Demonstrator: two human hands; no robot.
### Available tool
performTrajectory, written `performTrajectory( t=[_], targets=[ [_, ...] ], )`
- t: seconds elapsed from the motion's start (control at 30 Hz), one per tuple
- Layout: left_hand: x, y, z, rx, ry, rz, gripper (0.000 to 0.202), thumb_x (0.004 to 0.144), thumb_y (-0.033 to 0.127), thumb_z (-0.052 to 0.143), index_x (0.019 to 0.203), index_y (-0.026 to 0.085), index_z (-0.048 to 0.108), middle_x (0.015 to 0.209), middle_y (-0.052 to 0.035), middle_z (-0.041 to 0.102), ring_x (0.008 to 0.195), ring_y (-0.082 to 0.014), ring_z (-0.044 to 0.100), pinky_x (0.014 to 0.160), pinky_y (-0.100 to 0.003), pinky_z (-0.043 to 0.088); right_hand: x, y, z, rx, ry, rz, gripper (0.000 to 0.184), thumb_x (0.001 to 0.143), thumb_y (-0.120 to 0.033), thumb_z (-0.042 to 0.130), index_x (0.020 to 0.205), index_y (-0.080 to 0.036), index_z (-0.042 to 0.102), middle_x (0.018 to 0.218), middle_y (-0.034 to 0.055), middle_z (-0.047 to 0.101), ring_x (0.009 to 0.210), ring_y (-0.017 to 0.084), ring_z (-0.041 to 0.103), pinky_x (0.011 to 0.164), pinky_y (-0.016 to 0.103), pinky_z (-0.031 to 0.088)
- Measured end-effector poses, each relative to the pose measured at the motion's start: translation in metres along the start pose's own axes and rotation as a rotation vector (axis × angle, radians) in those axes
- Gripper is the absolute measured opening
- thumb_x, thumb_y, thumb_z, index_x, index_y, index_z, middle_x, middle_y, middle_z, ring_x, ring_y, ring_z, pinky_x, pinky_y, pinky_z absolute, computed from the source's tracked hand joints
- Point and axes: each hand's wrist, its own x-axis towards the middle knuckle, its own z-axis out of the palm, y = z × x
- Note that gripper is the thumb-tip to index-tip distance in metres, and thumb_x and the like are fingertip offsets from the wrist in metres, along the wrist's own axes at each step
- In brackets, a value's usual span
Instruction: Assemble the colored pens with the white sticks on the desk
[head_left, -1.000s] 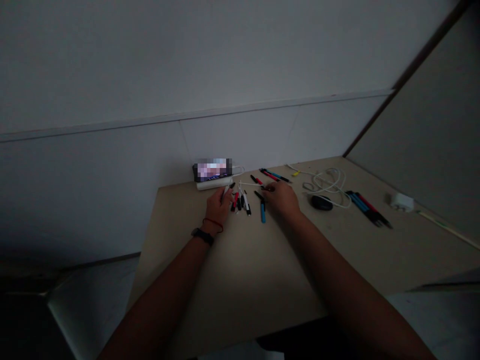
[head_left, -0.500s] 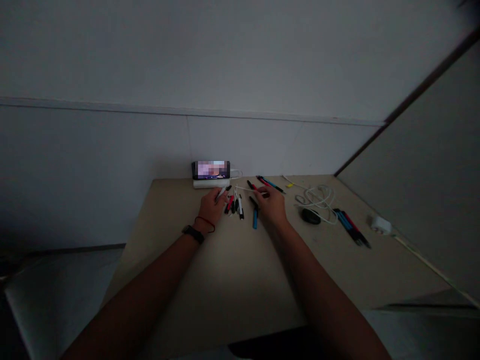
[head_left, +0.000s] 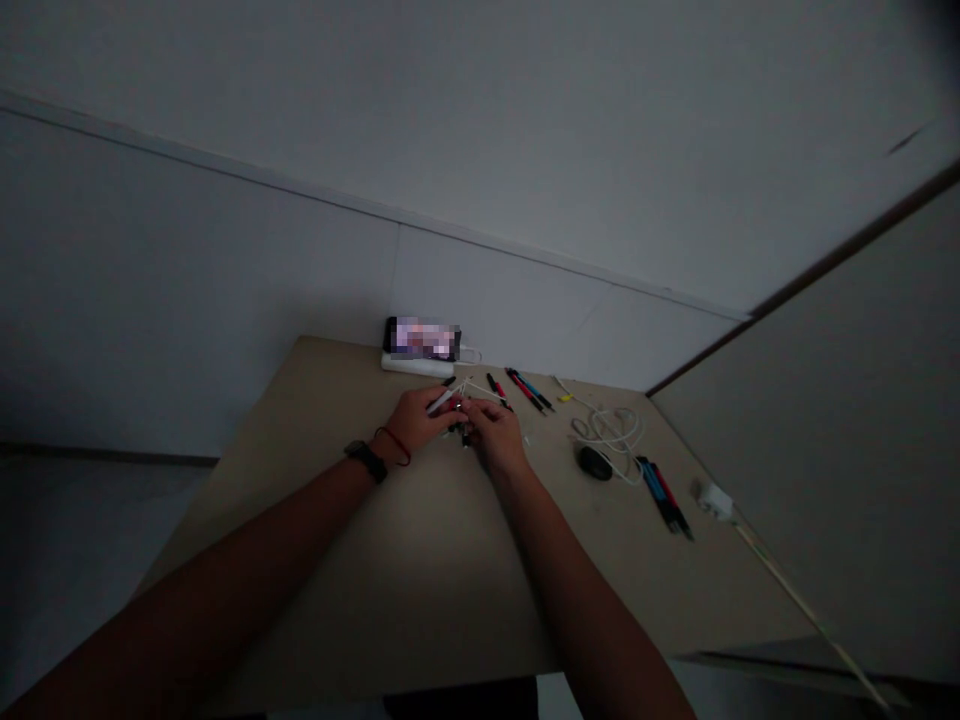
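Note:
My left hand [head_left: 421, 418] is closed around a white pen piece [head_left: 441, 402], slanting up to the right. Its fingers meet those of my right hand [head_left: 493, 432], which are pinched together; what they hold is too small and dark to name. Beneath and between both hands lie several pen parts [head_left: 466, 438], mostly covered by the fingers. A thin white strand [head_left: 480, 388] runs just beyond the fingertips. Past my right hand, a red and black pen piece [head_left: 496, 388] rests on the table.
A phone [head_left: 424, 339] leans against the wall on a white block [head_left: 417, 364]. Red and blue pens [head_left: 529, 390] lie at the back. To the right are a coiled white cable [head_left: 619, 432], a black mouse [head_left: 595, 463], more pens [head_left: 664, 495] and a white plug [head_left: 716, 501].
My right hand has moved left to meet my left hand, now covering much of the pen parts. The blue piece beside it has gone out of sight. The view has tilted.

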Motion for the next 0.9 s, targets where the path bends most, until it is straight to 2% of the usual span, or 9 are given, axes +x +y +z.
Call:
performTrajectory(
  t=[0.1, 0.23, 0.37, 0.43, 0.53, 0.7, 0.77, 0.9],
  targets=[
    [0.000, -0.001, 0.000, 0.013, -0.003, 0.004, 0.033, 0.079, 0.048, 0.072, 0.089, 0.017, 0.076, 0.070, -0.0009, 0.067, 0.063, -0.0147, 0.057, 0.061, -0.025, 0.044, 0.000, -0.001, -0.003, -0.039, -0.018, 0.013, 0.043, 0.064, -0.058, 0.080, 0.068, -0.017, 0.069, 0.049, -0.0053, 0.050, 0.044, 0.008, 0.039, 0.043, 0.022, 0.028],
    [0.000, -0.001, 0.000, 0.066, 0.002, 0.013, 0.030, 0.084, 0.046, 0.068, 0.077, 0.018, 0.075, 0.070, -0.0031, 0.068, 0.066, -0.0168, 0.061, 0.064, -0.026, 0.047, -0.001, -0.004, -0.004, -0.112, -0.018, 0.012, 0.046, 0.068, -0.061, 0.076, 0.072, -0.016, 0.071, 0.048, -0.0051, 0.049, 0.044, 0.009, 0.037, 0.044, 0.024, 0.028],
    [0.001, -0.003, -0.001, 0.041, 0.100, -0.032, 0.026, 0.086, 0.042, 0.065, 0.085, 0.018, 0.076, 0.077, -0.0048, 0.073, 0.072, -0.0185, 0.065, 0.068, -0.027, 0.049, -0.001, -0.011, -0.007, -0.303, 0.050, -0.145, 0.046, 0.076, -0.062, 0.065, 0.071, -0.017, 0.071, 0.058, 0.0010, 0.061, 0.054, 0.015, 0.051, 0.052, 0.027, 0.040],
    [0.001, -0.005, -0.002, 0.014, 0.189, -0.066, 0.026, 0.086, 0.041, 0.064, 0.090, 0.018, 0.075, 0.083, -0.0051, 0.075, 0.074, -0.0183, 0.066, 0.069, -0.027, 0.050, 0.001, -0.014, -0.012, -0.413, 0.109, -0.239, 0.044, 0.080, -0.059, 0.061, 0.076, -0.017, 0.072, 0.069, 0.0046, 0.069, 0.064, 0.018, 0.059, 0.061, 0.028, 0.046],
    [0.001, -0.008, -0.004, 0.013, 0.273, -0.111, 0.028, 0.087, 0.043, 0.063, 0.089, 0.017, 0.074, 0.080, -0.0039, 0.074, 0.070, -0.0166, 0.063, 0.067, -0.026, 0.049, 0.006, -0.011, -0.020, -0.570, 0.177, -0.289, 0.042, 0.084, -0.052, 0.057, 0.090, -0.015, 0.074, 0.082, 0.0083, 0.073, 0.071, 0.020, 0.063, 0.068, 0.031, 0.048],
    [-0.003, -0.005, -0.007, -0.009, 0.283, -0.142, 0.027, 0.087, 0.042, 0.062, 0.085, 0.017, 0.072, 0.076, -0.0023, 0.071, 0.068, -0.0153, 0.060, 0.065, -0.024, 0.047, 0.011, 0.002, -0.028, -0.859, 0.089, -0.393, 0.034, 0.090, -0.035, 0.052, 0.102, -0.014, 0.076, 0.100, 0.0136, 0.073, 0.088, 0.023, 0.065, 0.086, 0.036, 0.050],
    [-0.005, -0.003, -0.007, -0.019, 0.276, -0.139, 0.027, 0.087, 0.042, 0.062, 0.084, 0.017, 0.071, 0.075, -0.0020, 0.070, 0.069, -0.0154, 0.060, 0.066, -0.025, 0.047, 0.013, 0.006, -0.027, -0.979, 0.064, -0.448, 0.033, 0.093, -0.029, 0.049, 0.105, -0.016, 0.076, 0.107, 0.0141, 0.072, 0.102, 0.025, 0.062, 0.096, 0.039, 0.046],
    [-0.009, -0.001, -0.006, -0.033, 0.266, -0.153, 0.028, 0.087, 0.043, 0.059, 0.085, 0.017, 0.070, 0.072, -0.0016, 0.068, 0.067, -0.0159, 0.059, 0.064, -0.025, 0.047, 0.016, 0.010, -0.026, -1.151, 0.110, -0.503, 0.036, 0.095, -0.018, 0.045, 0.114, -0.020, 0.075, 0.128, 0.0127, 0.066, 0.127, 0.029, 0.048, 0.106, 0.044, 0.038]
  ],
)
